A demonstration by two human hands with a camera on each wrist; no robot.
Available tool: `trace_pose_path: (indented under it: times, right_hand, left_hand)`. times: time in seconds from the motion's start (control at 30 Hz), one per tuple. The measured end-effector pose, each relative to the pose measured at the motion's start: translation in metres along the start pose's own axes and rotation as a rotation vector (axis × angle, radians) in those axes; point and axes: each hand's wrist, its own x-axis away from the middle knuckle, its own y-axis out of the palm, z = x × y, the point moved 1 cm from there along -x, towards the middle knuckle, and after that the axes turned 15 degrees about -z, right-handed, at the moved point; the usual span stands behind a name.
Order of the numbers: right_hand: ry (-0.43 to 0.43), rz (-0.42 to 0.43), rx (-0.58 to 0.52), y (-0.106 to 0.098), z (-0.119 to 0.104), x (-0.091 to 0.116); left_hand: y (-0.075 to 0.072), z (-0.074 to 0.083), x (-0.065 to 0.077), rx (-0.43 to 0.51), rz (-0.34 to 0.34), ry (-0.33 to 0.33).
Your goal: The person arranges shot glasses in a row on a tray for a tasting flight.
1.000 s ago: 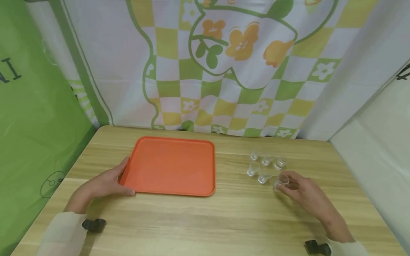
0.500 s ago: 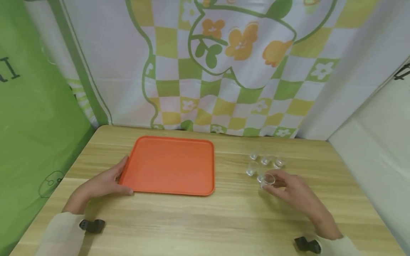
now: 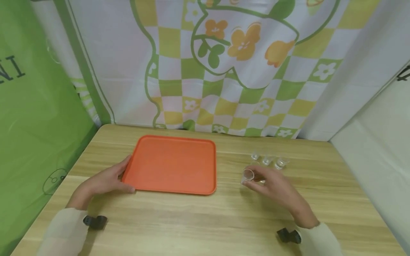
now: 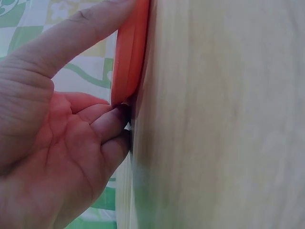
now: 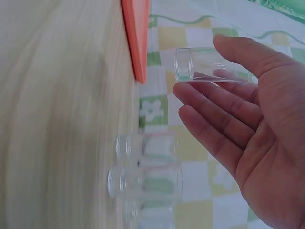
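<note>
Between the bent fingers and outstretched thumb of the left hand (image 3: 100,183) lies the corner of an orange tray (image 3: 173,165), on the counter (image 3: 192,227); some fingertips are hidden at its edge. To the right, the right hand (image 3: 275,186) pinches a clear glass (image 5: 209,64) above the counter, thumb and fingers parted by its width. Beyond these fingers stand more glasses (image 3: 267,160), some partly covered by the hand.

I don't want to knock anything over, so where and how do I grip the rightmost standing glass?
Pinch the rightmost glass by its side wall, probably from the right: it stands upright, with another glass on its left and bare table on its right.
</note>
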Motion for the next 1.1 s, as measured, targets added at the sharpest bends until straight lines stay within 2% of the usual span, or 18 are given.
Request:
trace_pose_path:
  times: [0.17, 0.37, 0.63, 0.83, 1.1]
  right_hand:
    - [-0.011, -0.017, 0.011, 0.006, -0.007, -0.019]
    - [-0.074, -0.041, 0.007, 0.016, -0.015, -0.046]
    - [-0.103, -0.087, -0.051, 0.032, -0.028, -0.084]
    - [-0.129, -0.117, -0.029, 0.044, -0.041, -0.111]
    - [-0.164, -0.157, -0.069, 0.058, -0.061, -0.148]
  left_hand:
    - [0.001, -0.001, -0.002, -0.017, 0.0, -0.02]
    - [-0.001, 0.001, 0.0, 0.006, -0.009, -0.009]
    - [-0.006, 0.001, -0.003, 0.013, -0.011, -0.011]
    - [-0.003, 0.0, -0.004, 0.028, -0.014, -0.01]
    - [-0.001, 0.002, 0.001, 0.04, -0.015, -0.02]
